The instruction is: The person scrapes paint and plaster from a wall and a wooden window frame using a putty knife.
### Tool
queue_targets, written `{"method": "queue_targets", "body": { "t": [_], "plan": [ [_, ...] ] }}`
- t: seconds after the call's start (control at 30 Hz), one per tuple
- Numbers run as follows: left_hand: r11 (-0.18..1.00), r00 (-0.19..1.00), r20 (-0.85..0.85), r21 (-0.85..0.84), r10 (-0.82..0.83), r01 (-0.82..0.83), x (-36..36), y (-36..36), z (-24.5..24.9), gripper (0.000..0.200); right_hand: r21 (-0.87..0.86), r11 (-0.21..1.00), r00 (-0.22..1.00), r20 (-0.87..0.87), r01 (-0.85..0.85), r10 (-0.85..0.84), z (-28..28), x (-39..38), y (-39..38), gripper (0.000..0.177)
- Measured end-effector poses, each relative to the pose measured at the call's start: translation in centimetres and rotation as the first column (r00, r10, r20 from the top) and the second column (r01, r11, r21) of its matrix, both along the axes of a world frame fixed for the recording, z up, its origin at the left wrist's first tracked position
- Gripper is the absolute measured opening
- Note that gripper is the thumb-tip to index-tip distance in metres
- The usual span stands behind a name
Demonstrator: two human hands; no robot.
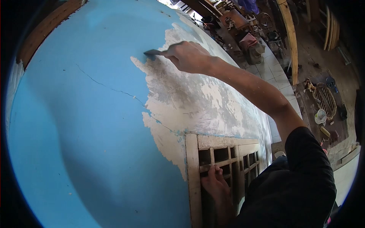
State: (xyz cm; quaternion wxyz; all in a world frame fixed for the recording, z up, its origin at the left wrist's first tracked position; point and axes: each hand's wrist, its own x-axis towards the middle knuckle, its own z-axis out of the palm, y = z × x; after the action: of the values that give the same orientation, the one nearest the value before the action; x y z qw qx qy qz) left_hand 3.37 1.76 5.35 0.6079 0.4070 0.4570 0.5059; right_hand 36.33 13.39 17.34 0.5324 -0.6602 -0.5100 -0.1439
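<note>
Fingers (175, 53) of the right hand (190, 59) are closed around a scraper (153, 52), the grip hiding its handle. Its dark blade points leftward in the view, at the border between blue paint and a pale stripped patch (178, 102); whether the edge touches the surface there, I cannot tell. The bare right forearm (247, 81) crosses in front of the wall (99, 148) from a black sleeve (310, 159).

Lower in the view, the left hand (217, 186) grips a bar of the white window lattice (213, 166), fingers bent over it. A window frame (193, 171) surrounds the lattice, just beside the stripped patch. That patch is mottled white and grey, with a ragged edge. A thin crack (114, 90) runs through the blue paint towards the frame.

Farther out, a brown wooden beam (49, 28) borders the wall. Opposite lie pale floor tiles (272, 68), a wooden post (291, 45) and a white bucket (320, 116).
</note>
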Motion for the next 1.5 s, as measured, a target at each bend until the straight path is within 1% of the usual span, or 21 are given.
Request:
{"method": "queue_targets", "body": {
  "t": [0.1, 0.13, 0.2, 0.3, 0.37, 0.4, 0.5, 0.63, 0.67, 0.77, 0.87, 0.97, 1.0, 1.1, 1.13, 1.23, 1.3, 1.37, 1.4, 1.5],
  "plan": [
    [1.000, 0.999, 0.047, 0.015, -0.003, 0.002, -0.1, 0.1, -0.1, 0.010, 0.000, 0.996, 0.995, 0.034, -0.090, 0.090, -3.1, -2.1, -2.1, 0.027],
    [1.000, 0.999, 0.047, 0.005, 0.006, -0.006, 0.0, 0.2, -0.2, 0.009, 0.063, 0.995, 0.996, 0.051, -0.077, 0.074, -3.9, -2.7, -2.4, 0.028],
    [0.999, 0.999, 0.028, -0.023, 0.027, -0.026, -0.2, 0.1, -0.4, 0.007, 0.063, 0.996, 0.997, 0.055, -0.058, 0.055, -3.2, -2.3, -1.9, 0.027],
    [0.999, 0.999, 0.004, -0.001, 0.039, -0.039, -0.2, 0.1, -0.5, 0.007, -0.039, 0.999, 0.997, 0.079, 0.008, -0.005, -2.1, -0.6, -0.4, 0.024],
    [1.000, 0.999, 0.042, 0.015, -0.013, 0.012, -0.5, 0.5, -1.1, 0.009, -0.089, 0.995, 0.993, 0.113, 0.040, -0.030, -1.4, 0.1, -0.9, 0.026],
    [0.999, 0.998, 0.057, 0.027, -0.038, 0.036, -0.8, 0.6, -1.2, 0.010, -0.127, 0.992, 0.999, 0.037, 0.003, 0.001, -2.1, -0.1, 0.0, 0.025],
    [1.000, 1.000, 0.017, 0.014, 0.002, -0.002, -0.1, 0.1, 0.0, 0.010, 0.012, 1.000, 0.997, 0.073, -0.026, 0.026, -3.8, -2.6, -2.1, 0.023],
    [1.000, 0.999, 0.036, 0.005, 0.015, -0.015, -0.8, 0.3, -0.7, 0.008, -0.033, 0.999, 1.000, 0.004, 0.006, -0.006, -1.5, -1.0, 0.0, 0.021],
    [1.000, 0.999, 0.033, 0.005, 0.007, -0.007, -1.1, 0.3, -0.8, 0.009, -0.064, 0.998, 1.000, 0.010, -0.005, 0.005, -1.2, 0.4, 1.3, 0.030],
    [1.000, 1.000, 0.026, -0.001, -0.011, 0.011, -1.0, 0.3, -0.7, 0.009, -0.014, 1.000, 0.998, 0.061, -0.005, 0.006, -1.0, 1.4, 1.4, 0.030],
    [1.000, 1.000, 0.019, 0.005, -0.016, 0.016, -0.9, 0.2, -0.4, 0.010, 0.032, 0.997, 0.993, 0.095, -0.071, 0.068, -2.8, -0.9, -1.1, 0.031],
    [1.000, 1.000, 0.026, 0.019, -0.010, 0.010, -0.8, 0.4, -0.7, 0.011, 0.014, 0.999, 0.998, 0.036, -0.044, 0.043, -2.2, -0.9, -0.5, 0.031],
    [1.000, 1.000, 0.026, 0.021, -0.014, 0.014, -0.8, 0.4, -0.8, 0.011, 0.055, 0.998, 0.998, 0.062, 0.006, -0.009, -1.9, 0.1, 0.9, 0.029],
    [0.998, 0.998, 0.032, 0.000, -0.056, 0.056, -1.0, 0.4, -0.5, 0.013, 0.044, 0.999, 0.999, 0.028, 0.025, -0.026, 0.1, 2.5, 2.1, 0.027],
    [0.999, 0.999, 0.030, 0.004, -0.041, 0.041, -1.0, 0.4, -0.4, 0.012, 0.023, 1.000, 0.997, 0.073, 0.017, -0.019, 0.0, 2.8, 1.9, 0.025],
    [1.000, 1.000, 0.020, 0.000, 0.004, -0.004, -0.5, 0.2, -0.4, 0.010, 0.070, 0.992, 0.994, 0.031, -0.103, 0.101, -2.8, 0.5, -0.1, 0.025],
    [0.999, 0.999, -0.025, -0.020, 0.030, -0.031, -0.1, 0.0, -0.1, 0.010, 0.071, 0.996, 0.998, 0.045, -0.055, 0.052, -2.1, 0.7, 0.7, 0.024],
    [0.996, 0.996, -0.024, -0.021, 0.084, -0.085, -0.1, -0.1, -0.1, 0.008, 0.063, 0.998, 1.000, 0.018, 0.004, -0.005, -1.8, 0.9, 1.1, 0.023],
    [0.995, 0.995, -0.014, -0.025, 0.101, -0.101, 0.1, -0.2, -0.2, 0.008, 0.049, 0.999, 1.000, 0.014, -0.005, 0.004, -1.0, 1.5, 0.9, 0.024],
    [0.998, 0.997, 0.053, 0.031, -0.059, 0.057, -0.5, 0.3, -0.4, 0.008, 0.031, 0.999, 0.999, 0.028, -0.032, 0.032, -1.5, 2.0, 0.9, 0.024]
  ]
}}
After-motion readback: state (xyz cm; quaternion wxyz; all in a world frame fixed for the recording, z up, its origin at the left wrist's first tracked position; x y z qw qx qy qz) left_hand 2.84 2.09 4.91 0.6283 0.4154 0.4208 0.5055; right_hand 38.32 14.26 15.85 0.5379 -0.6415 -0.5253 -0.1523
